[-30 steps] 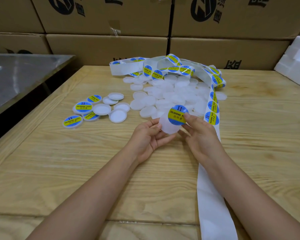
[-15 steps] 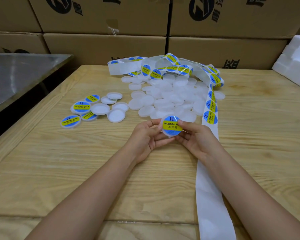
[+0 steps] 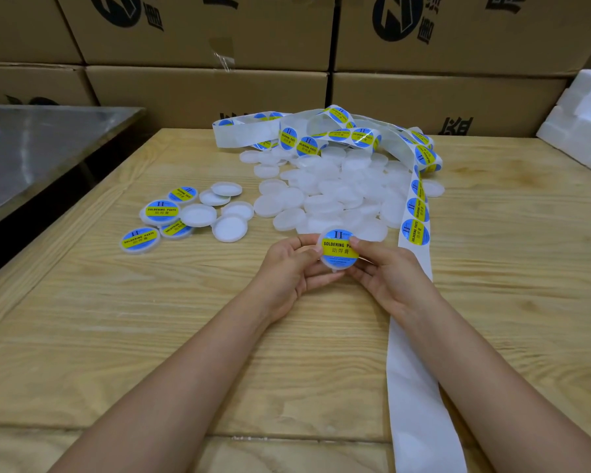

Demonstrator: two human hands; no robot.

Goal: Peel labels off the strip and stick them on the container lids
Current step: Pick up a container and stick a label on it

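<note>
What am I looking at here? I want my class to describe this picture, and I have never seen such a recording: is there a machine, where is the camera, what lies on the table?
There is no machine: these are a person's two bare hands. The picture comes from a camera worn on the person's head, looking forward and down. The left hand and right hand together hold a round white plastic lid carrying a blue and yellow round label; the right thumb lies on the label. On the light wooden table lie a pile of plain white lids, a small group of labelled and upturned lids to its left, and a long white paper strip bearing more labels. Brown cardboard boxes stand behind.
</note>
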